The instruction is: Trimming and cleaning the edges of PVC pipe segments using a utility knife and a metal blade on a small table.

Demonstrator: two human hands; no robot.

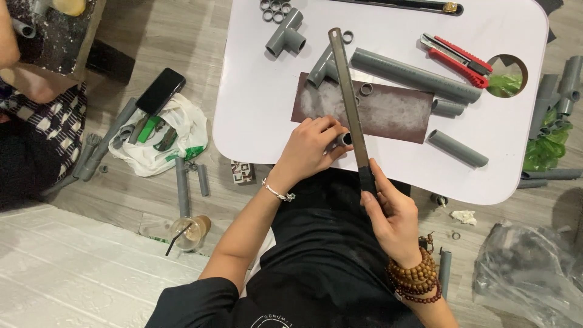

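My left hand (313, 149) is closed around a short grey pipe piece (344, 140), pinning it at the near edge of the white table (255, 91), just in front of the brown sandpaper sheet (388, 112). My right hand (392, 218) grips the dark handle of a long flat metal file (347, 85), whose blade lies across the pipe piece and the sandpaper. A long grey pipe (416, 76) and a red utility knife (455, 58) lie farther back on the table
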